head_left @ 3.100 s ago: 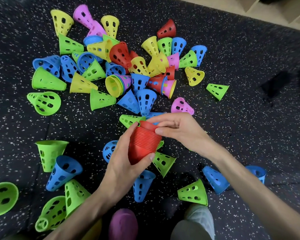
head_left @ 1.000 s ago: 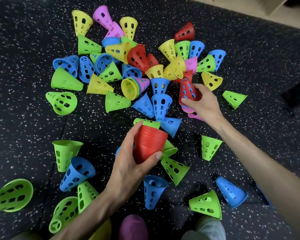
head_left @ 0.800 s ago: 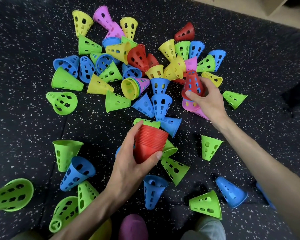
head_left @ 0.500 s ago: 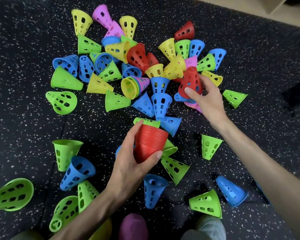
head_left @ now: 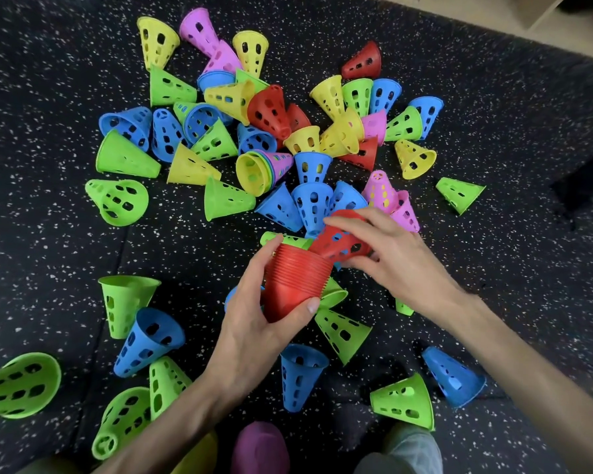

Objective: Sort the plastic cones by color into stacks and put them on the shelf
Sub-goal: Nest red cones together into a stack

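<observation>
Far to my left a lime-green perforated plastic cone (head_left: 19, 384) lies on its side on the black speckled rubber floor (head_left: 42, 254), its open mouth empty. Next along, an upturned green perforated cone (head_left: 125, 304) stands mouth up with nothing in it, and a blue perforated cone (head_left: 149, 342) leans against it.

My left hand (head_left: 254, 331) is wrapped around the nested stack of red plastic cones (head_left: 297, 283), thumb on the near side and fingers on the far side, the stack tilted with its wide rim pointing away from me. Beyond it lies the mixed pile of green, blue, yellow, pink and red cones (head_left: 271, 131); in the pile a yellow cone (head_left: 254, 172) sits nested inside a pink one, mouth toward me.

My right hand (head_left: 387, 258) is closed around a single red perforated cone (head_left: 339, 242), its narrow tip entering the stack's open rim; how deep it sits I cannot tell. Just past that hand are two pink perforated cones (head_left: 391, 200). Farther right, a lone green cone (head_left: 459, 193) lies apart on the floor.
</observation>
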A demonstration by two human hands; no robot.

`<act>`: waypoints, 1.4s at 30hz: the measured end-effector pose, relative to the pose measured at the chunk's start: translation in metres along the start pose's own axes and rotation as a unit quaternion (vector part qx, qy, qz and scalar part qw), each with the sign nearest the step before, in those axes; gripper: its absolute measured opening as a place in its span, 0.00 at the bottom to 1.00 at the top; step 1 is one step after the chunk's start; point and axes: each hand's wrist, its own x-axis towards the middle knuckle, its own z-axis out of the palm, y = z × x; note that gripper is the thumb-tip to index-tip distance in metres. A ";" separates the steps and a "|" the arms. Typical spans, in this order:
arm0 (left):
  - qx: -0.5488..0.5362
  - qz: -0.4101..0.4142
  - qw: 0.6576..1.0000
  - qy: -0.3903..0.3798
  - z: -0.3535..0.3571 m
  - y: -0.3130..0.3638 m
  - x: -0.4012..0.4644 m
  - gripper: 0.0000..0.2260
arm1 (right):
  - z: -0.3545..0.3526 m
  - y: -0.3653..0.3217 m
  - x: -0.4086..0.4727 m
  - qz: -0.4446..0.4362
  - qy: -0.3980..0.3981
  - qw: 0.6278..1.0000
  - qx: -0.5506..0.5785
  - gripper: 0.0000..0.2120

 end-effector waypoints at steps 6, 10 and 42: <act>0.013 -0.001 1.000 -0.009 0.001 -0.005 -0.002 0.37 | -0.005 -0.024 0.002 -0.080 -0.023 0.993 -0.089 0.32; 0.012 0.001 1.000 -0.003 0.001 -0.003 0.000 0.36 | -0.003 -0.028 0.001 -0.116 -0.030 0.990 -0.080 0.38; -0.044 0.002 0.999 0.011 -0.009 -0.002 0.018 0.37 | -0.012 0.105 0.122 0.222 0.036 0.974 0.035 0.20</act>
